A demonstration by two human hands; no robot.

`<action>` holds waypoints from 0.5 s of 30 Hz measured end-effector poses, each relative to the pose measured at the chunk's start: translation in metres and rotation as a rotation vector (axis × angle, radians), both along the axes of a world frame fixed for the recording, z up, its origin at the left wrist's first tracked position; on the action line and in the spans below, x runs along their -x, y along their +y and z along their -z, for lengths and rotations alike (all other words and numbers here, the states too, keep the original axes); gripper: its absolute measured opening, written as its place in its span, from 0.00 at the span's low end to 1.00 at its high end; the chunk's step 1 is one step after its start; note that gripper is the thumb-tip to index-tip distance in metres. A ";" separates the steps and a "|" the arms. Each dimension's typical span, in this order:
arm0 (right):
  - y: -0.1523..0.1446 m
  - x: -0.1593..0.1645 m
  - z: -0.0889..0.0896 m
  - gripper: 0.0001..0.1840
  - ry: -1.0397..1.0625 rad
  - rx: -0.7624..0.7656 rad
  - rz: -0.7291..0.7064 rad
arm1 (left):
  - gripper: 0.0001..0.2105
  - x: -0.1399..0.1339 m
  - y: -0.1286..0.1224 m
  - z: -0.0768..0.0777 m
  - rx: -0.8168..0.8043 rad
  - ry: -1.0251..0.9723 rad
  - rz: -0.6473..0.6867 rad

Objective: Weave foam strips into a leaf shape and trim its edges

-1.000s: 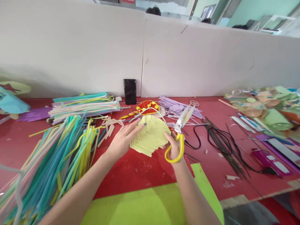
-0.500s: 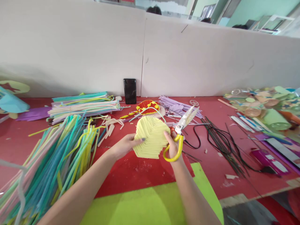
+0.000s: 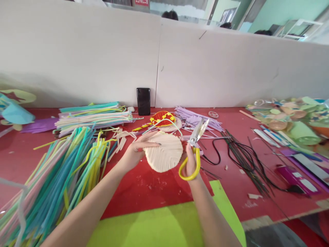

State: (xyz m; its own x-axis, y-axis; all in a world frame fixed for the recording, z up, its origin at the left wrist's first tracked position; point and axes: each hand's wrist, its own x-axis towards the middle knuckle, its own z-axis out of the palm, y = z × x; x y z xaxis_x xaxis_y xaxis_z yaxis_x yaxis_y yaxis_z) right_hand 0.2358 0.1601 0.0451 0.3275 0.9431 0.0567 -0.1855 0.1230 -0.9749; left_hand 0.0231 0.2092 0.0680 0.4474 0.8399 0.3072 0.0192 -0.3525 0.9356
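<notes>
My left hand (image 3: 136, 152) pinches a round, cream-coloured disc (image 3: 164, 152) of ridged strips laid side by side, with the thumb across its upper left. My right hand (image 3: 190, 161) holds a pair of scissors (image 3: 196, 137) by its yellow handles, close to the disc's right edge; whether it touches the disc I cannot tell. The blades point up and away, slightly apart. Just behind the disc are a red and yellow braided piece (image 3: 162, 118) and a pale green bent stem (image 3: 166, 120).
Bundles of coloured pipe cleaners (image 3: 61, 178) lie at left, with lilac ones (image 3: 197, 116) behind. A black phone (image 3: 143, 101) leans on the white partition (image 3: 102, 58). Dark wires (image 3: 244, 157), a purple device (image 3: 295, 180) and plastic cups (image 3: 303, 132) are at right. A lime-green sheet (image 3: 149, 226) covers the near edge.
The disc has been turned over, from its yellow face to its cream one. My right hand has let go of its edge and keeps the scissors. My left fingers now lie higher.
</notes>
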 end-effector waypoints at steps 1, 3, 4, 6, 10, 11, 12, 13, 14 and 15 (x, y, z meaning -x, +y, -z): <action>0.000 0.000 0.001 0.23 0.037 0.004 0.017 | 0.10 0.000 0.000 0.000 -0.056 0.038 0.003; -0.001 -0.001 0.003 0.20 0.117 0.025 0.015 | 0.11 -0.002 -0.001 0.000 -0.116 0.093 -0.028; -0.002 -0.002 0.003 0.19 0.126 0.039 -0.004 | 0.13 -0.003 -0.001 0.000 -0.121 0.100 -0.052; -0.004 -0.004 0.002 0.20 0.103 0.055 -0.048 | 0.22 -0.006 0.000 0.001 -0.083 0.044 -0.128; -0.005 -0.003 -0.003 0.22 0.028 0.052 -0.048 | 0.31 -0.012 0.000 0.000 0.270 -0.229 -0.258; -0.006 -0.001 -0.005 0.21 0.012 0.054 -0.044 | 0.29 -0.013 -0.001 -0.001 0.384 -0.295 -0.227; -0.006 0.000 -0.007 0.20 -0.001 0.059 -0.048 | 0.28 -0.014 -0.003 -0.003 0.477 -0.345 -0.181; -0.007 0.002 -0.009 0.18 -0.008 0.065 -0.060 | 0.28 -0.016 -0.005 -0.005 0.544 -0.384 -0.138; -0.008 0.004 -0.010 0.17 -0.011 0.069 -0.073 | 0.27 -0.017 -0.008 -0.008 0.580 -0.407 -0.110; -0.009 0.005 -0.011 0.16 -0.015 0.073 -0.088 | 0.26 -0.018 -0.010 -0.010 0.594 -0.418 -0.099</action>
State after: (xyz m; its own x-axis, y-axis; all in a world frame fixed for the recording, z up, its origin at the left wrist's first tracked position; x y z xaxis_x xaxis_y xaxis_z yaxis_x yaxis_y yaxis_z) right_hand 0.2308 0.1514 0.0561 0.2431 0.9700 -0.0090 -0.1782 0.0355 -0.9834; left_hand 0.0413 0.1987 0.0777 0.3057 0.9484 -0.0845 -0.3755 0.2016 0.9046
